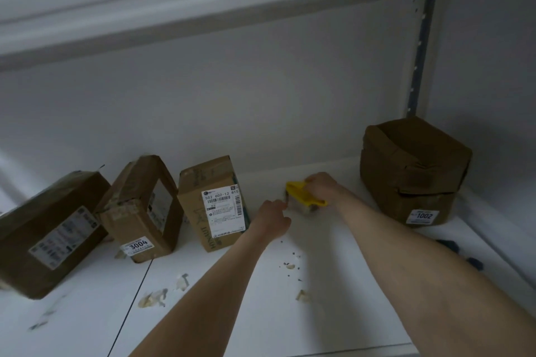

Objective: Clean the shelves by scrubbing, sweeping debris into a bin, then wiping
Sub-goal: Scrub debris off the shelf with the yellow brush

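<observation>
My right hand [320,187] grips a yellow scrub brush [301,195] and holds it down on the white shelf [232,313] near the back wall. My left hand [274,217] sits just left of the brush with fingers curled; it seems to pinch something small at the brush's left end, but blur hides what. Dark crumbs [291,265] and pale scraps [153,298] lie scattered on the shelf in front of my arms.
Three cardboard boxes stand at the left: a big tilted one [49,232], one labelled 3004 [142,209] and a tall one [213,203]. A brown box labelled 1002 [412,171] stands at the right. Dark blue scraps [461,252] lie near the shelf's right edge.
</observation>
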